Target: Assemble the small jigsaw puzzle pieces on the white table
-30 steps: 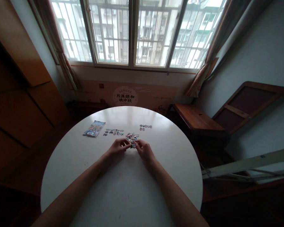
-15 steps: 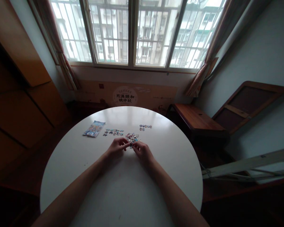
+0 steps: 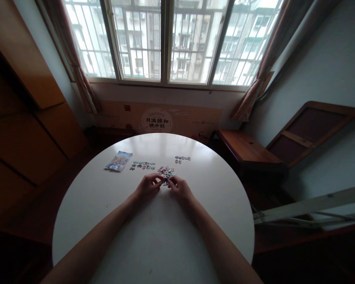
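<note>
My left hand and my right hand meet at the near edge of a loose pile of jigsaw pieces. Between their fingertips is a small dark jigsaw piece, pinched from both sides; its outline is too small to make out. Left of the pile lie rows of sorted jigsaw pieces. A smaller group of pieces is set out beyond the pile to the right. At the far left rests a colourful picture sheet.
Everything lies on a round white table. Beyond it stand a printed panel and a barred window. A wooden bench is to the right, with orange cabinets at the left.
My fingertips have shifted slightly at the pile's near edge, the right fingers drawing a little to the right. The view has moved very slightly; the laid-out pieces and the sheet stay put.
</note>
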